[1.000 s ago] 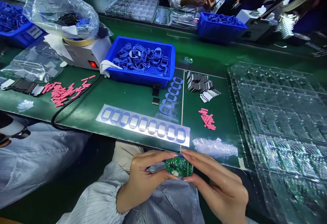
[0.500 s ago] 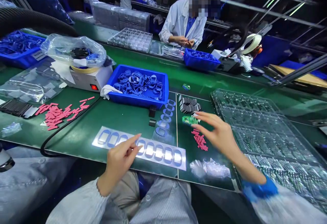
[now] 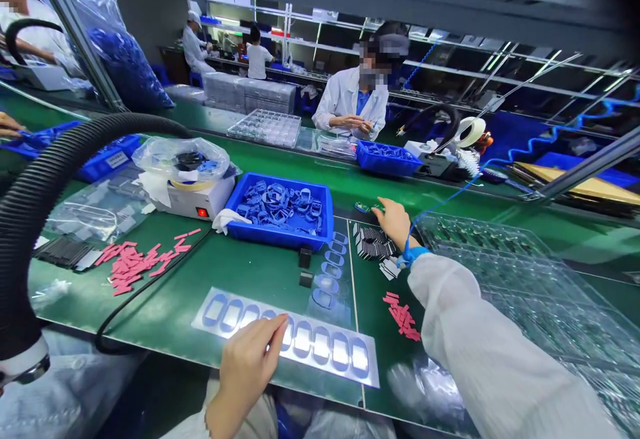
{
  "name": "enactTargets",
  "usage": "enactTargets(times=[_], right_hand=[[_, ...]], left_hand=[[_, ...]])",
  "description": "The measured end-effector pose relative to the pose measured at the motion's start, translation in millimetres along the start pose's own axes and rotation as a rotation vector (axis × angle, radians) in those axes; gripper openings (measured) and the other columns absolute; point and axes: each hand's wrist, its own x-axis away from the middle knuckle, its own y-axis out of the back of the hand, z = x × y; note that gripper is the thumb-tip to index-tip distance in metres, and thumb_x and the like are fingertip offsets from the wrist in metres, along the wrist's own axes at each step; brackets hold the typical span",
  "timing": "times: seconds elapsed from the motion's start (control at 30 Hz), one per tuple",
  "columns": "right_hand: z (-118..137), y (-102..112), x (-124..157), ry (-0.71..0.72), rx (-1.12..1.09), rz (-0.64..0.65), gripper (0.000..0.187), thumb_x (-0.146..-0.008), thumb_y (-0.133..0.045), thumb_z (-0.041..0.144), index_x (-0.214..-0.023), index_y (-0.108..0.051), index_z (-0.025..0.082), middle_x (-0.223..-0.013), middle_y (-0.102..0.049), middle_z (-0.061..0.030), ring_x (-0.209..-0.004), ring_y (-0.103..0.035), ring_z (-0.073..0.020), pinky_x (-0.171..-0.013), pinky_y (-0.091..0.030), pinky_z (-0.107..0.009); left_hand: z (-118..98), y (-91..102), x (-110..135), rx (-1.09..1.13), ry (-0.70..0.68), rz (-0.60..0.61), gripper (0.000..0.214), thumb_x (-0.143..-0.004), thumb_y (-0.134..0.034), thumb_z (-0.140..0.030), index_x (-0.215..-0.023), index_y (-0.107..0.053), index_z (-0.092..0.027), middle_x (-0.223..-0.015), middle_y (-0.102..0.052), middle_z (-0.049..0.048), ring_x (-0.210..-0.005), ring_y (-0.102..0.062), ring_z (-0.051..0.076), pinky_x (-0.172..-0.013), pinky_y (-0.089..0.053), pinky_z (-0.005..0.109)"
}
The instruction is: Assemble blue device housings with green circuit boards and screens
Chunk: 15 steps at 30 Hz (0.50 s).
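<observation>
My right hand [image 3: 393, 221] reaches to the far edge of the green mat, its fingertips closed on a small green circuit board [image 3: 379, 209], of which only a sliver shows. Just left of it lies another green circuit board [image 3: 361, 207]. Over the near edge, my left hand [image 3: 253, 355] has thumb and fingers pressed together; whatever is between them, if anything, is hidden. Beneath its fingertips is a white backing sheet [image 3: 210, 325] carrying a row of blue-rimmed oval stickers. Black-and-white strips [image 3: 374, 244] are lined up below my right hand.
A blue bin [image 3: 280, 239] of blue plastic frames stands mid-table. Pink strips [image 3: 133, 269] lie left, more pink strips [image 3: 401, 317] right. Clear trays [image 3: 500, 279] fill the right side. A black hose [image 3: 75, 152] arches at left. A co-worker [image 3: 353, 105] sits opposite.
My right hand has moved away from me with the circuit board, to beside the other board. My left hand's fingertips have come together over the sheet. The view has tilted up.
</observation>
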Motion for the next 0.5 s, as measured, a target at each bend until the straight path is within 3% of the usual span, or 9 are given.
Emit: enactTargets(times=[0.1, 0.23, 0.4, 0.5], right_hand=[[-4.3, 3.6, 9.0, -0.011, -0.003, 0.017, 0.030, -0.091, -0.055, 0.032, -0.116, -0.055, 0.017, -0.118, -0.058, -0.0078, -0.100, -0.060, -0.0202, -0.084, -0.052, -0.041], [3.8, 26.1, 21.7, 0.037, -0.035, 0.065, 0.028, -0.091, -0.055, 0.032, -0.114, -0.056, 0.017, -0.116, -0.059, -0.0073, -0.098, -0.060, -0.0194, -0.083, -0.052, -0.041], [66.3, 61.6, 56.4, 0.221, -0.120, 0.193, 0.022, -0.092, -0.053, 0.034, -0.102, -0.061, 0.016, -0.103, -0.064, -0.0049, -0.090, -0.062, -0.0165, -0.081, -0.051, -0.037], [112.1, 70.3, 91.9, 0.316, -0.136, 0.337, 0.022, -0.084, -0.060, 0.044, -0.080, -0.067, 0.023, -0.079, -0.069, 0.0010, -0.074, -0.065, -0.0167, -0.063, -0.047, -0.028]], left_hand=[[0.0, -2.1, 0.7, -0.012, -0.008, -0.015, 0.017, -0.089, -0.053, -0.018, -0.086, -0.069, -0.016, -0.055, -0.064, -0.0016, -0.046, -0.059, 0.013, -0.050, -0.043, 0.025], [-0.1, -4.4, 2.2, -0.020, -0.010, -0.026, 0.016, -0.089, -0.053, -0.016, -0.087, -0.069, -0.016, -0.058, -0.066, -0.0008, -0.050, -0.061, 0.013, -0.053, -0.045, 0.025], [-0.4, -3.0, 2.3, -0.043, 0.006, 0.020, 0.016, -0.088, -0.053, -0.017, -0.087, -0.069, -0.017, -0.055, -0.065, -0.0010, -0.049, -0.060, 0.014, -0.052, -0.045, 0.024], [-0.6, -2.0, 1.3, -0.047, 0.016, 0.032, 0.017, -0.088, -0.052, -0.017, -0.086, -0.069, -0.018, -0.056, -0.065, -0.0008, -0.049, -0.060, 0.014, -0.052, -0.045, 0.025]])
